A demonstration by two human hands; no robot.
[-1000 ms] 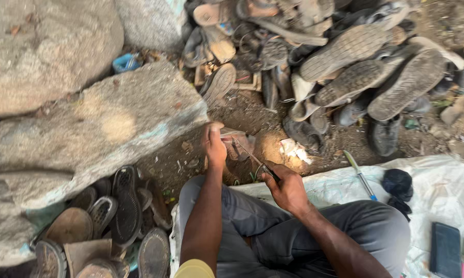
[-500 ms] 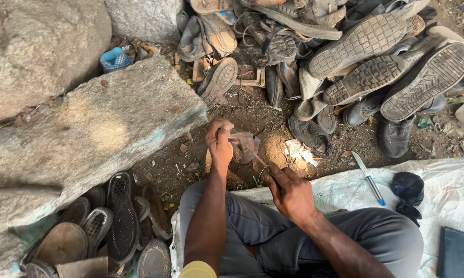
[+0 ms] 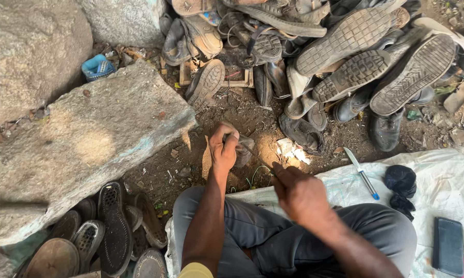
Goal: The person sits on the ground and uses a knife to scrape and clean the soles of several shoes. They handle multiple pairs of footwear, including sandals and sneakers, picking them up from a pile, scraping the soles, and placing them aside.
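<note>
Seen from the head view: left hand [image 3: 222, 149] sat at centre frame, just above the knees, fingers [image 3: 231, 138] curled narrow and pinched around a small grey-brown piece [image 3: 244, 150]. Piece poked out to the right of those fingers, pressed against them, low over the dirt ground [image 3: 242, 110]. Too small and shadowed to name for sure. Right hand [image 3: 299, 193] held lower and to the right of centre, fingers closed into a fist around a thin dark tool [image 3: 253, 156]. Tool ran up and left from the fist, tip meeting the piece right beside the left fingertips. Hands near each other, not touching.

Around them: big pile of worn shoes [image 3: 345, 56] across the top and upper right, soles turned up. Flat stone slab [image 3: 82, 139] filling the left, larger boulder [image 3: 26, 46] in the upper left, small blue container [image 3: 98, 67] tucked between them. Loose soles [image 3: 111, 226] stacked at lower left. White sheet [image 3: 438, 170] spread at lower right under the grey-trousered legs, carrying a blue-handled knife [image 3: 362, 174], a black bundle [image 3: 401, 180] and a dark flat phone [image 3: 448, 246] near the right edge. Pale scraps [image 3: 291, 150] on the dirt just right of the piece.
</note>
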